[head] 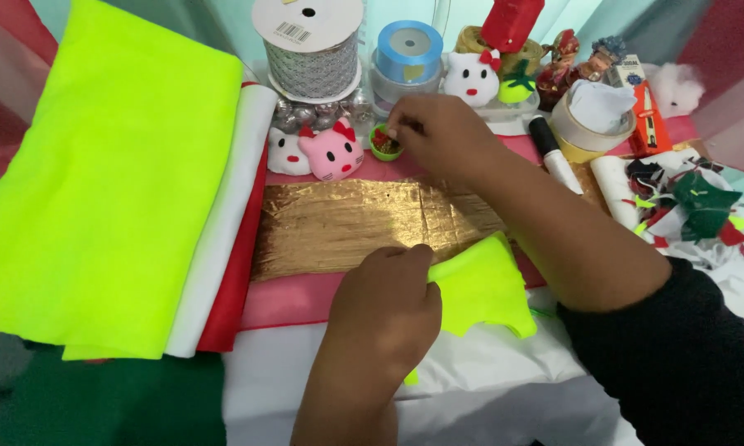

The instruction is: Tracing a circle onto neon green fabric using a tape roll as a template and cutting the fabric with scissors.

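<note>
While the left hand (386, 310) presses down near the bottom centre of the frame, its fingers pinch the edge of a small neon-yellow felt piece (481, 287), pinning it flat against the table so it does not slide. That cut shape lies just right of the hand, overlapping the lower edge of a crinkled gold foil sheet (364, 223) that stretches across the middle of the picture on top of a pink cloth (293, 299).

Higher up, the right hand (438, 132) reaches across the foil toward the upper centre, its fingertips closed together over a small green cup of beads (384, 142), apparently picking something tiny out of it; what it grips is too small to tell. The forearm, in a black sleeve (677, 355), runs down to the lower right corner.

Just left of the cup sit a pink cat-face plush (332, 151) and a white one (287, 154), touching each other. Behind them, along the top edge, stand a big spool of silver ribbon (312, 49), a blue ribbon roll (408, 51) and a white cat-face plush with a red bow (469, 78), all kept within arm's reach. A white-barrelled marker (554, 157) lies at the upper right beside a roll of tape (591, 124), and a heap of felt scraps (686, 206) is pushed to the right edge.

Filling the left side, a folded stack of neon-yellow felt (99, 182) rests over white and red sheets, set aside from the working spot.
</note>
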